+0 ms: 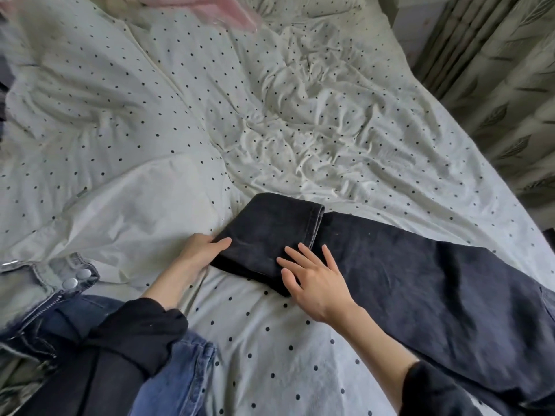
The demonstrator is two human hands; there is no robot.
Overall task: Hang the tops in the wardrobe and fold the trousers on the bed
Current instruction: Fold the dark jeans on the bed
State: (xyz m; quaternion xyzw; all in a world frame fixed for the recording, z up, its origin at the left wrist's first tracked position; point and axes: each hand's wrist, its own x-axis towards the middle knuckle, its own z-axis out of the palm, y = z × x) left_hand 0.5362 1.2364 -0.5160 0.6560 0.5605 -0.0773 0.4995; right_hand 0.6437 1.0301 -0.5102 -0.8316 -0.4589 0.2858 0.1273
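Grip first: left hand [199, 250] is pinching the folded edge of the dark trousers [405, 265], thumb on top, prob. to keep the fold from slipping. Right hand [312, 277] is lying flat, fingers spread, pressing the doubled leg end down, grasping nothing. Trousers are stretching off to the right across the dotted bed [270, 340]. Nearer left, blue jeans [180, 370] and a pale denim piece [45, 283] are waiting. Farther back, rumpled sheet; something pink [228, 10], blurred, at the top.

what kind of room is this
Most likely a bedroom at home. A bed with a rumpled polka-dot sheet fills the view, leaf-patterned curtains hang along its right side, and dark jeans lie half folded on the sheet.
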